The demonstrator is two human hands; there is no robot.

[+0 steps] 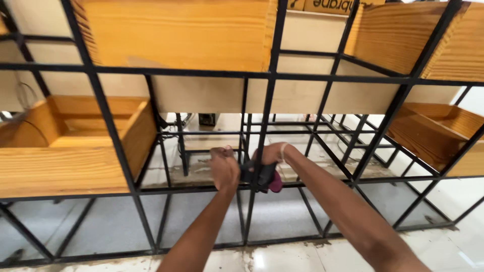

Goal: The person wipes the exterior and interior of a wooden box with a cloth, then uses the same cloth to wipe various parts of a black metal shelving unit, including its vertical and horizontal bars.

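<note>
Both my arms reach into a black metal grid shelf frame (268, 100). My left hand (224, 166) is closed in a fist just left of a vertical bar, touching a dark cloth (261, 176) with a pink patch. My right hand (270, 152) grips the top of that same cloth on the right of the bar, a pale band at its wrist. The cloth hangs at the level of a horizontal bar in the middle of the frame. What the left fingers enclose is hidden.
Wooden boxes sit in the frame: one at left (70, 146), one at top centre (176, 32), two at right (433, 136) (403, 38). A pale wall panel lies behind. The floor (282, 211) below is grey tile, dusty near the frame's feet.
</note>
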